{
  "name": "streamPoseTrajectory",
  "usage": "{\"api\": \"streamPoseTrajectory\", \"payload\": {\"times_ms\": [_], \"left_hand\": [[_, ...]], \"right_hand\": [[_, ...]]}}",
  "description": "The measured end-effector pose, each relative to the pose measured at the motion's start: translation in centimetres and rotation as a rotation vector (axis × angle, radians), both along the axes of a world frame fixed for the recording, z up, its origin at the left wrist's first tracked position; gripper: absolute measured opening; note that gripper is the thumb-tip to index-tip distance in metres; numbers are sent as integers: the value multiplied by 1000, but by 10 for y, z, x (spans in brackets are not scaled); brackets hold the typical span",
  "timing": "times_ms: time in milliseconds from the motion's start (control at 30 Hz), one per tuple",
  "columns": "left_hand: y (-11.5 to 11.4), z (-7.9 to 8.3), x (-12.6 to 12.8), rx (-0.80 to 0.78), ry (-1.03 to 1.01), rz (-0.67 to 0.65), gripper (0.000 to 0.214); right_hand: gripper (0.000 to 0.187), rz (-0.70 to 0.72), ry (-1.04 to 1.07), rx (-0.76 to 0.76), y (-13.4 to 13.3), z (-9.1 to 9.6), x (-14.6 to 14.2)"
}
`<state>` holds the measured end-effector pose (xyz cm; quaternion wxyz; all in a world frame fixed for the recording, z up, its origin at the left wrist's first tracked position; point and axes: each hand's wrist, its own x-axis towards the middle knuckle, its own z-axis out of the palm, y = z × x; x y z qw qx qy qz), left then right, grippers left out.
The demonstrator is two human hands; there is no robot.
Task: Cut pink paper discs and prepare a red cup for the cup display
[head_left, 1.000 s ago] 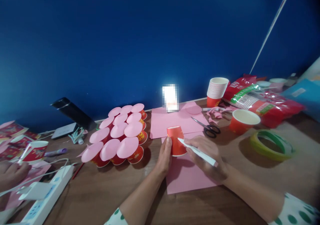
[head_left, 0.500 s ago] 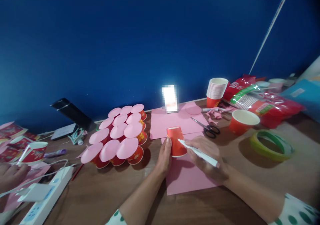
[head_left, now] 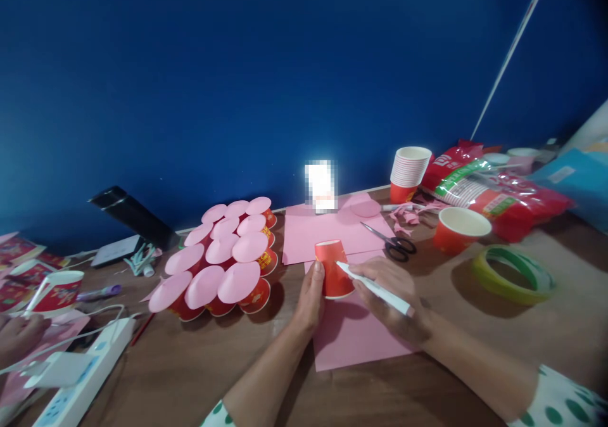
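My left hand (head_left: 311,294) grips the side of a red paper cup (head_left: 335,275), which is turned upside down over pink paper. A white marker (head_left: 380,291) is pinched in my right hand (head_left: 392,287), its tip at the cup's side. Under both lies a pink sheet (head_left: 351,344). More pink sheets (head_left: 308,234) spread behind the cup, with a cut pink circle (head_left: 365,208) on top. Black-handled scissors (head_left: 399,248) lie open to the right of the cup. Several upturned red cups topped with shallow pink paper cones (head_left: 222,248) stand in rows to the left.
To the right are a cup stack (head_left: 408,173), a single red cup (head_left: 463,230), a tape roll (head_left: 513,275) and a bag of cups (head_left: 494,186). On the left are a power strip (head_left: 85,373), a black cylinder (head_left: 135,215) and another person's hand (head_left: 21,338) by a patterned cup (head_left: 59,291).
The view has shifted slightly, so things at the left sit a little further left. My hands keep the same hold on the cup and marker, with the marker tip still at the cup.
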<state>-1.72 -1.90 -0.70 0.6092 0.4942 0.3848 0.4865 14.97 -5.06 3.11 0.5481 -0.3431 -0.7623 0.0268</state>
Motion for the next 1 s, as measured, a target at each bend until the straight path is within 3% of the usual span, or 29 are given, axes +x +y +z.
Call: {"api": "streamPoseTrajectory", "payload": {"times_ms": [333, 1000], "left_hand": [[1, -5, 1, -16, -42, 3, 59], [-1, 6, 1, -4, 28, 22, 63]], "right_hand": [[19, -21, 19, 73, 3, 0, -1], [18, 6, -6, 2, -1, 2, 0]]}}
